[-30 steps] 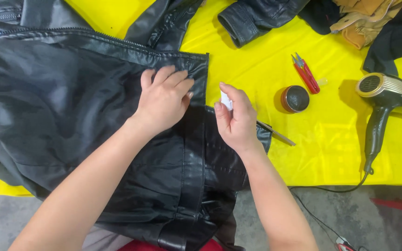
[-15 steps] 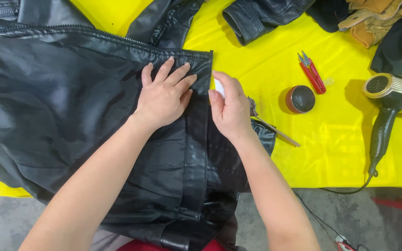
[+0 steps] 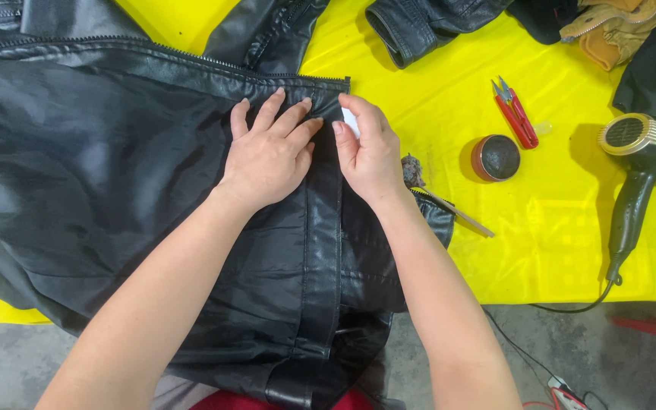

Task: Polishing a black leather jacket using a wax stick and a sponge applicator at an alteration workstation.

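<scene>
Black jacket (image 3: 115,175) pressed flat under both hands.

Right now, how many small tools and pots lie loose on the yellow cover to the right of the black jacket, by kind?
Red thread snips: 1
Round tin: 1
Hair dryer: 1
Brush: 1
Total: 4

Bright even light, soft shadows, sharp focus

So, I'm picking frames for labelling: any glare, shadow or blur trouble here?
Head view: sharp, no motion blur on the left hand or right hand; soft sheen on the black leather jacket; short shadows beside the round brown tin and black hair dryer on the evenly lit yellow table cover.
</scene>
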